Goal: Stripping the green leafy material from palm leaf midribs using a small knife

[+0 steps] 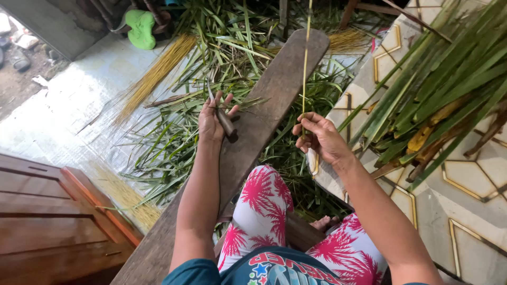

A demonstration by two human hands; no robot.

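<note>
My right hand pinches the thin leaf rib, its long axis running far, straight up from my fingers. My left hand grips the knife over the wooden plank, just left.

Centre: the long wooden plank runs bare from lower left to top centre; only the knife lies across it
Left of frame: loose green leaves and yellow ribs litter the floor
Right of frame: heaped leaf bundle blocks the tiled floor
Lower left: wooden step walls that side
</note>
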